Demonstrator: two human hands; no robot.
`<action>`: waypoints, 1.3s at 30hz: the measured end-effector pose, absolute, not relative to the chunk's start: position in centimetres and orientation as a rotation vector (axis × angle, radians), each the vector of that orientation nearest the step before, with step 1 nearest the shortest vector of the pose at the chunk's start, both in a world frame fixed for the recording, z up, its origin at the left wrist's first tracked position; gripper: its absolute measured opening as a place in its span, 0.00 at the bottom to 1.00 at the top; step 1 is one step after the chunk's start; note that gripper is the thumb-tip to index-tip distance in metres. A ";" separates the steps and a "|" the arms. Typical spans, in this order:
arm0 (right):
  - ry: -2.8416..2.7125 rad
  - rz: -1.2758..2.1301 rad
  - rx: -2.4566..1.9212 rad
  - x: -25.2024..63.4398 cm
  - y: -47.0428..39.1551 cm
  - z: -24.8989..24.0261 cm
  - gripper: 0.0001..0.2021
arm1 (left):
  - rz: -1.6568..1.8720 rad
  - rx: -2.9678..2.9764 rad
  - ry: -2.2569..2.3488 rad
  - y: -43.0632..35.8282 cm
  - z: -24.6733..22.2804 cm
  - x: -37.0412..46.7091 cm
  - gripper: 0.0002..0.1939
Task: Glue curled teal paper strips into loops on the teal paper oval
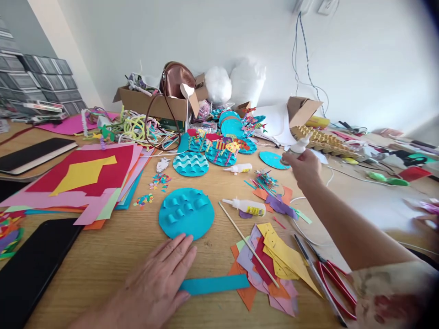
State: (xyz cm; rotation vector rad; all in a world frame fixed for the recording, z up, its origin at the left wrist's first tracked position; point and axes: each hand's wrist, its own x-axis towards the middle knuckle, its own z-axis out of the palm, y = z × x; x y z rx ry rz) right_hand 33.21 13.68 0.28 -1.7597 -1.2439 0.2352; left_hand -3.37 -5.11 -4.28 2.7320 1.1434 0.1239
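My left hand (164,274) lies flat with its fingers out, the fingertips at the near edge of a blue paper disc (197,221) that bears rows of curled blue strips. By its thumb is a flat blue paper strip (219,284), one end hidden under the hand. Stretched out to the far right, my right hand (306,170) is closed around a white glue bottle (301,144) held upright by its nozzle end. Two more glue bottles lie on the table, a larger one (252,207) beside the disc and a smaller one (242,168) behind it.
Paper scraps (283,251), a wooden stick (248,244) and red-handled scissors (338,285) lie at the front right. Coloured sheets (126,160) and a black phone (41,269) are on the left. Finished-looking blue discs (190,163) stand farther back, before a cardboard box (147,103).
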 end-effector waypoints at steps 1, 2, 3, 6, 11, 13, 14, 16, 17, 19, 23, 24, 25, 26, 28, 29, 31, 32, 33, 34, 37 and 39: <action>-1.267 0.205 -1.734 32.0 12.4 1.3 0.14 | 0.116 2.722 1.156 -5.0 -4.3 -3.1 0.29; -1.314 0.179 -1.701 30.7 10.9 2.3 0.13 | 0.104 2.716 1.162 -4.8 -4.5 -2.9 0.28; -1.427 0.167 -1.650 29.2 9.2 3.1 0.13 | 0.105 2.715 1.160 -4.6 -4.6 -2.7 0.28; -1.660 0.496 -1.491 24.6 4.2 4.1 0.15 | 0.107 2.740 1.168 -4.1 -5.4 -2.6 0.27; -1.745 0.842 -1.449 20.1 -0.8 2.5 0.17 | 0.068 2.777 1.223 -3.9 -6.1 -3.1 0.27; -1.708 0.846 -1.481 19.6 -1.5 1.6 0.18 | 0.057 2.779 1.241 -4.0 -6.0 -3.3 0.26; -1.681 0.862 -1.487 19.6 -1.8 1.3 0.18 | 0.049 2.776 1.249 -4.1 -5.9 -3.4 0.26; -1.612 0.928 -1.461 19.7 -2.2 0.8 0.17 | 0.023 2.768 1.254 -4.3 -5.6 -3.6 0.26; -1.567 0.964 -1.434 19.7 -2.4 0.6 0.17 | 0.014 2.763 1.260 -4.4 -5.5 -3.7 0.25; -1.455 0.998 -1.388 19.9 -2.5 0.3 0.17 | 0.016 2.750 1.273 -4.5 -5.1 -3.8 0.24; -1.195 1.008 -1.275 20.0 -2.3 -0.5 0.17 | 0.034 2.740 1.265 -4.5 -4.4 -3.6 0.23; -1.145 1.022 -1.240 20.0 -2.1 -0.7 0.17 | 0.023 2.739 1.260 -4.5 -4.2 -3.4 0.24; -1.106 1.033 -1.206 19.8 -2.0 -0.9 0.16 | 0.013 2.739 1.257 -4.4 -4.1 -3.2 0.24; -1.077 1.045 -1.180 19.7 -1.9 -1.1 0.16 | 0.005 2.735 1.254 -4.3 -4.0 -3.1 0.24; -1.050 1.063 -1.153 19.3 -1.6 -1.3 0.15 | -0.006 2.727 1.243 -4.0 -4.1 -2.9 0.24; -1.048 1.068 -1.147 19.2 -1.5 -1.4 0.15 | -0.008 2.726 1.238 -3.9 -4.2 -2.8 0.25; -1.076 1.074 -1.145 18.9 -1.2 -1.2 0.15 | 0.008 2.738 1.237 -3.8 -4.6 -2.8 0.25; -1.099 1.084 -1.146 18.8 -1.0 -1.0 0.15 | 0.031 2.749 1.246 -3.8 -4.8 -2.7 0.24; -1.121 1.101 -1.144 18.8 -0.8 -0.8 0.15 | 0.058 2.761 1.257 -3.7 -4.9 -2.7 0.24; -1.140 1.124 -1.139 18.7 -0.6 -0.6 0.15 | 0.080 2.771 1.266 -3.7 -5.0 -2.6 0.23; -1.179 1.178 -1.118 18.4 0.2 -0.1 0.16 | 0.099 2.782 1.280 -3.7 -4.9 -2.2 0.22; -1.188 1.176 -1.090 18.1 0.6 -0.1 0.17 | 0.111 2.779 1.291 -3.8 -4.7 -1.8 0.21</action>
